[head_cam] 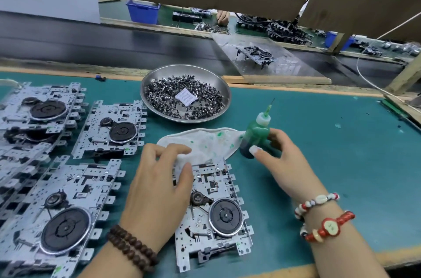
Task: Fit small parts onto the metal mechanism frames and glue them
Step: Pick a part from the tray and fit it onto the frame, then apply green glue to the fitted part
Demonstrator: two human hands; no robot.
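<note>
Teal bench mat [319, 164] beside a dark conveyor belt [114, 43]; factory line, another worker's station visible beyond the cardboard screen.

Right fingers [276, 139] and thumb curl round the small green squeeze bottle of glue with a fine needle nozzle [258, 134]; right hand [282, 159] holds it upright, its base at or just above the mat, I cannot tell which. Nozzle points up and away, not at any work.

Left fingers [180, 149] are loosely bent and spread, tips resting on the white rag spotted with green [205, 143] and on the upper edge of the silver stamped-metal mechanism frame with a black flywheel [216, 205]. Left hand [159, 186] steadies that frame, which lies flat on the mat directly in front of me.

More frames lie at left [66, 209]. Round steel dish of small dark metal parts [185, 93] sits beyond the rag, near the bottle.

Judgement: gluing step on the near frame. Next I must tip the nozzle down onto the fitted part while the left hand pins the frame.
</note>
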